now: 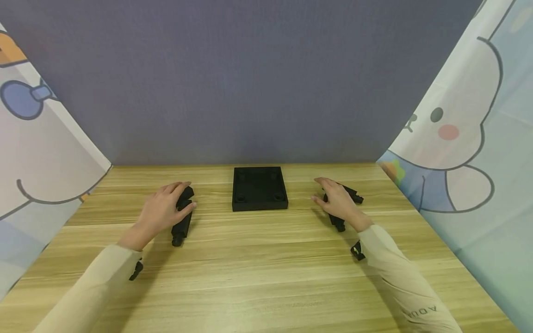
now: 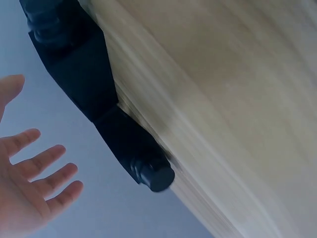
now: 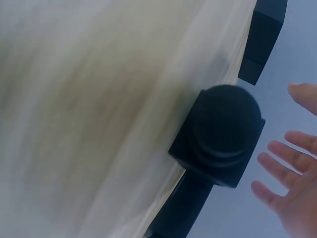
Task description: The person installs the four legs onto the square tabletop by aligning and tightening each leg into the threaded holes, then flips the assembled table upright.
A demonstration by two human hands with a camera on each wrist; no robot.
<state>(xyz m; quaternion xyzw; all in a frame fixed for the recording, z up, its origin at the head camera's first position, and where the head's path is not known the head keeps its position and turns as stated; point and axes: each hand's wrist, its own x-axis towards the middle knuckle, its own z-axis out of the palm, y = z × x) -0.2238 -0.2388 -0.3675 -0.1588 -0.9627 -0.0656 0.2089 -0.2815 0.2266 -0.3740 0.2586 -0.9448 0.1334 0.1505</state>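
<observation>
My left hand (image 1: 160, 208) hovers over an angled black part (image 1: 182, 224), which lies on the table with a round peg at its near end. In the left wrist view the fingers of the left hand (image 2: 29, 183) are spread, apart from the black part (image 2: 84, 69). My right hand (image 1: 338, 200) is above a second angled black part (image 1: 336, 223), partly hidden under the palm. The right wrist view has the right hand (image 3: 297, 188) with loosely spread fingers, a gap from that part's round end (image 3: 225, 126). Neither hand holds anything.
A square black tray (image 1: 259, 206) with round sockets in its corners sits at the back middle of the wooden table (image 1: 258, 268). Small black pieces (image 1: 357, 251) show beside both sleeves. A grey panel (image 1: 250, 83) stands behind, with cartoon-printed cloths (image 1: 470, 101) at the sides.
</observation>
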